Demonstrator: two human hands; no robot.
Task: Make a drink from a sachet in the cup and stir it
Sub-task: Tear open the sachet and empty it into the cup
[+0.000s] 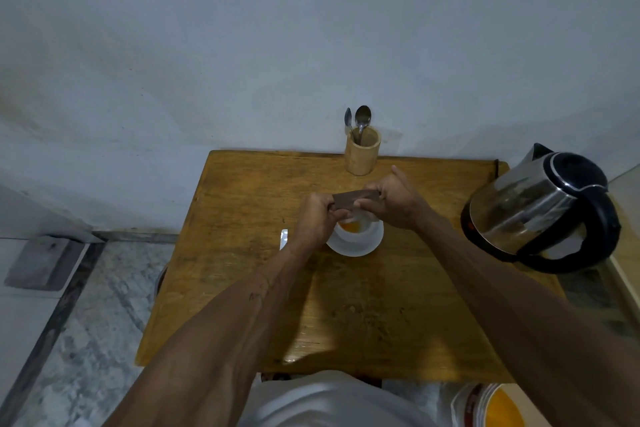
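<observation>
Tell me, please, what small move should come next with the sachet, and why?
Probably tear one end open. Both hands, left and right, pinch the brown sachet level just above the cup, and it looks unopened; orange liquid shows in the cup. The spoons wait in their holder.

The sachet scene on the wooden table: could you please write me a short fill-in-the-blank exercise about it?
1. The brown sachet is held by ____ hands above the white cup.
2. The cup stands on a white ____.
3. Two spoons stand in a ____ holder at the table's far edge.
4. The kettle stands to the person's ____.

Missing words: both; saucer; wooden; right
</observation>
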